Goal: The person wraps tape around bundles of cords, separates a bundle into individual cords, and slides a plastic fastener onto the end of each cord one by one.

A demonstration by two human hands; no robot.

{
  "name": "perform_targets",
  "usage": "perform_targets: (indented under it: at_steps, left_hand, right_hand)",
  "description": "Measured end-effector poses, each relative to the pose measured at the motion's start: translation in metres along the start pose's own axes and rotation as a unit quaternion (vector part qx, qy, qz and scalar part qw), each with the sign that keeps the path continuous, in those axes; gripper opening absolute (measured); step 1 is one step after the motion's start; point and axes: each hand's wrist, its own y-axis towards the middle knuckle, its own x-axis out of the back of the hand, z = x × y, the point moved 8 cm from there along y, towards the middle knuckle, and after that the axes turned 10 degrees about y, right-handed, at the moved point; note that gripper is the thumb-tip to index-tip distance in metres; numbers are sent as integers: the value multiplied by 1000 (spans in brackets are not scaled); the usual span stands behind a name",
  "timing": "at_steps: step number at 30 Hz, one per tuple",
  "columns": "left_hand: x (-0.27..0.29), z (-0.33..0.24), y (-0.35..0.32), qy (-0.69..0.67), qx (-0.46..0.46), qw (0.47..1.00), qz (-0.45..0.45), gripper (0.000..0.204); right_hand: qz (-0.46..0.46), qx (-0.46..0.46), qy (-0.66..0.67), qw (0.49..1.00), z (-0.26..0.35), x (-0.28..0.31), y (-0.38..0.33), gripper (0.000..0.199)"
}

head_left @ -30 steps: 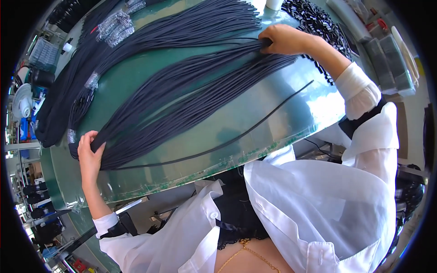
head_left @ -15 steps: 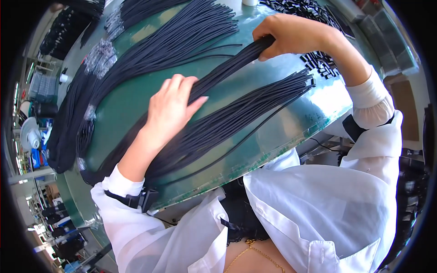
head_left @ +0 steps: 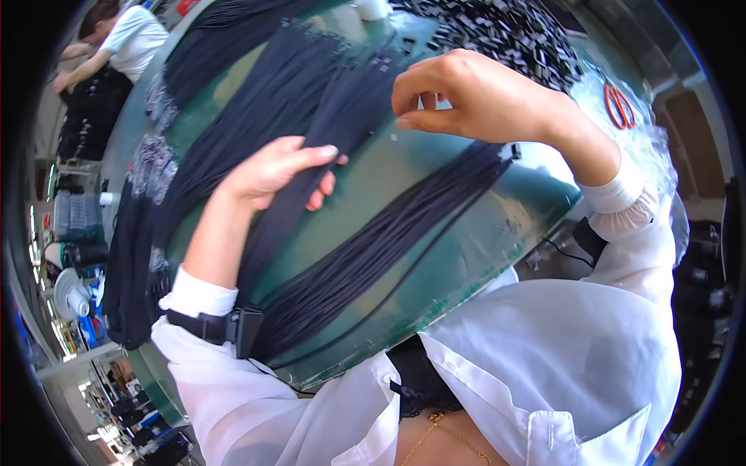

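Note:
My left hand (head_left: 291, 175) is wrapped around a thick bundle of thin black cords (head_left: 353, 105), its thumb lying across the top. The cord ends fan out beyond it, towards the far side of the table. My right hand (head_left: 435, 105) is raised just right of those ends, apart from them. Its fingers are loosely bent, with a gap to the thumb and nothing visible between them. Nearer to me, a second bundle of black cords (head_left: 388, 225) lies slantwise on the green table (head_left: 420, 287). More black cords (head_left: 241, 116) lie to the left of the held bundle.
Small black pieces (head_left: 497, 39) are heaped at the far right. Red-handled scissors (head_left: 618, 106) rest by clear plastic there. A white container (head_left: 371, 9) stands at the far edge. Clear plastic wrap (head_left: 155, 159) binds cords on the left. Another person (head_left: 128, 39) works at far left.
My right hand has let go of the bundle. The held bundle has swung leftwards beside the other cords, my left hand turning with it. The view has shifted, bringing in the scissors and another person.

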Motion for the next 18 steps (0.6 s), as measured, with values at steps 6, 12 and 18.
perform_targets:
  at_steps: [6, 12, 18]
  left_hand:
    - [38, -12, 10, 74, 52, 990, -111, 26]
    - [66, -13, 16, 72, 7, 983, -170, 22]
    - [42, -31, 38, 46, -6, 991, -126, 19]
  right_hand:
    - [-49, -96, 17, 994, -32, 33, -61, 13]
    - [-19, -204, -24, 978, -48, 19, -110, 17]
    - [-60, -245, 22, 967, -57, 12, -122, 19]
